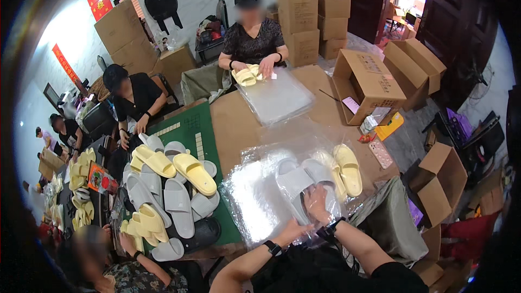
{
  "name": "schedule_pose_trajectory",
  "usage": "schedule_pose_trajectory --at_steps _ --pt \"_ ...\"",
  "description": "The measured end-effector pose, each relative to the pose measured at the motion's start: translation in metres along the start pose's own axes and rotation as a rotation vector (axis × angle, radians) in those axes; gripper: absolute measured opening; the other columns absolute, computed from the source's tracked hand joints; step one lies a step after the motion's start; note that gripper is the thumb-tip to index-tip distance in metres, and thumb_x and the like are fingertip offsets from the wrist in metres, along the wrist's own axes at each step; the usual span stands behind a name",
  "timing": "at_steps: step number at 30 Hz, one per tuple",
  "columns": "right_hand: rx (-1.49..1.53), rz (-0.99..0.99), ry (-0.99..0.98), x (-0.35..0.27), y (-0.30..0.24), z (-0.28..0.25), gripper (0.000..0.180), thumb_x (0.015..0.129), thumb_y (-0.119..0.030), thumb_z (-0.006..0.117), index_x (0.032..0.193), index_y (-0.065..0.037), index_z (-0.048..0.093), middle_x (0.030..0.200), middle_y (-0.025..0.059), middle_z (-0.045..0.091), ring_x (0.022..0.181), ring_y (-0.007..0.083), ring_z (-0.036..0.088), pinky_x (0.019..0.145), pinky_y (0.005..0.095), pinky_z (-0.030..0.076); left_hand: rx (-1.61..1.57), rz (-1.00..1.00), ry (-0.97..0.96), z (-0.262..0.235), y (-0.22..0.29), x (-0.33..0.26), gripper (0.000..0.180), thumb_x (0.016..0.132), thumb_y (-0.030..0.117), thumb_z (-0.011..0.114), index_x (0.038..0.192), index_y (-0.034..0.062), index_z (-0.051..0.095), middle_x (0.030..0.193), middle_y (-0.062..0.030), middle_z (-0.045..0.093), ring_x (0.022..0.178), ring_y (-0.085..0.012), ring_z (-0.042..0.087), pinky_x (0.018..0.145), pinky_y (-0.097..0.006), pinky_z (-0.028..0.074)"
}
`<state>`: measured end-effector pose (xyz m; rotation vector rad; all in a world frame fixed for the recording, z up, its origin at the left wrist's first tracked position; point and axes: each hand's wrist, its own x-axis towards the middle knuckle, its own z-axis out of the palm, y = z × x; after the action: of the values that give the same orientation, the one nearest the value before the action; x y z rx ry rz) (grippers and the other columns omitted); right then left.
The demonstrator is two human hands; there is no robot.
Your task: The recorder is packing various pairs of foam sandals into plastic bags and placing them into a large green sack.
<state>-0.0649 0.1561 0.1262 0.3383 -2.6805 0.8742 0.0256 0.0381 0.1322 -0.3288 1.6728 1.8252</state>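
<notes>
A pair of grey slippers (293,182) lies at the front of the table, in or under a transparent plastic bag (304,218). My right hand (319,205) is on the heel end of these slippers, its fingers curled over a sole. My left hand (293,233) pinches the near edge of the bag just below them. To the right is a pair of pale yellow slippers (348,170), partly beneath plastic film. A shiny stack of transparent bags (251,198) spreads out left of my hands.
Grey and yellow slippers (179,201) pile up on a green mat (225,227) at left. Across the table, a co-worker holds yellow slippers (245,77) over a plastic stack (279,100). An open carton (366,78), a phone (380,154) and a drink carton (368,125) stand right.
</notes>
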Motion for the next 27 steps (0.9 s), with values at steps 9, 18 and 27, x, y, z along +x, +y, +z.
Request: schedule_pose_trajectory --at_steps 9,18,27 --pt "0.228 0.067 -0.164 -0.037 0.081 -0.064 0.029 0.073 -0.017 0.058 0.097 -0.001 0.057 0.093 0.022 0.053 0.095 0.0409 0.046 0.086 0.0493 0.034 -0.486 0.268 0.119 -0.084 0.059 0.072 0.037 0.09 0.034 0.047 0.113 0.0061 0.053 0.107 -0.0161 0.054 0.094 -0.0214 0.053 0.082 -0.033 0.045" --pt "0.439 0.297 -0.255 -0.082 0.123 -0.075 0.031 0.074 -0.022 0.064 0.098 -0.002 0.06 0.086 0.0155 0.062 0.081 0.035 0.058 0.077 0.0412 0.046 0.476 -0.173 0.913 -0.035 0.115 0.154 0.097 0.074 0.051 0.061 0.14 0.0037 0.008 0.139 -0.0322 0.018 0.129 -0.0448 0.02 0.102 -0.052 0.024" --pt "0.063 0.112 -0.109 -0.041 0.124 -0.095 0.022 0.071 -0.016 0.061 0.088 -0.002 0.058 0.086 0.0183 0.057 0.09 0.039 0.049 0.085 0.0485 0.037 0.372 -0.063 1.233 -0.077 0.023 0.187 0.031 0.073 0.019 0.06 0.094 -0.0039 0.06 0.098 -0.0232 0.059 0.101 -0.041 0.053 0.09 -0.053 0.035"
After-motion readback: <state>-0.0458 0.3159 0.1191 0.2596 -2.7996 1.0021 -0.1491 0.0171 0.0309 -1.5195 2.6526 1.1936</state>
